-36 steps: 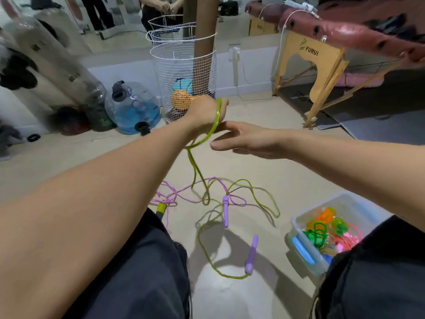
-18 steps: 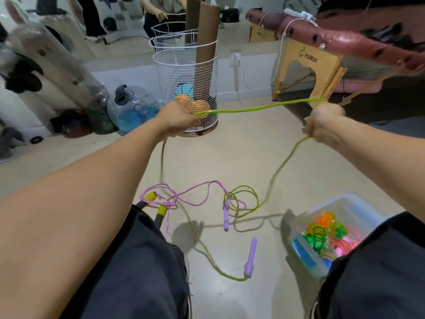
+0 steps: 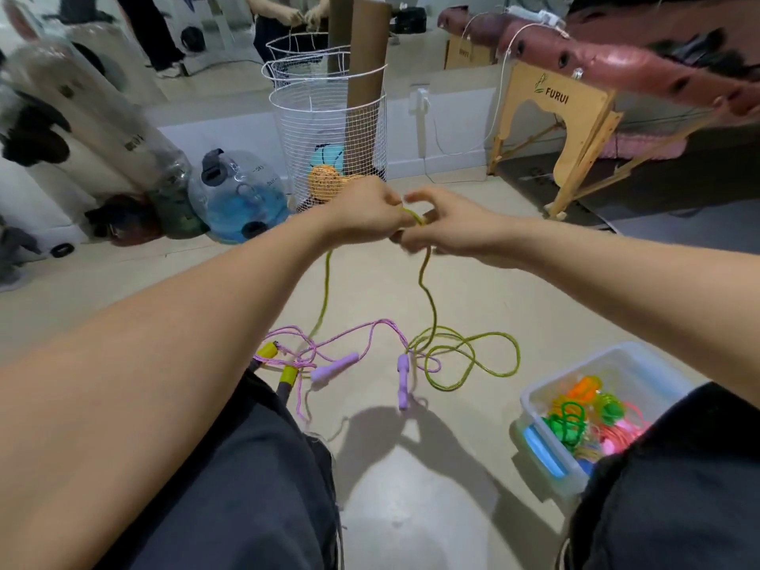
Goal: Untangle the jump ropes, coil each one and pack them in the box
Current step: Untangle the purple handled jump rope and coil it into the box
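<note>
Head view: your left hand (image 3: 366,213) and right hand (image 3: 446,226) pinch the green rope (image 3: 427,298) together, forming a coil loop above the floor (image 3: 411,508).

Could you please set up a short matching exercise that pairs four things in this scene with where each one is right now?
Things:
1. green jump rope
2. purple handle
3. plastic box
4. wire basket

Places:
A. by the far wall
B. lying on the floor
C. held up in both hands
D. beside the right knee

Pairs: 1-C, 2-B, 3-D, 4-A
</note>
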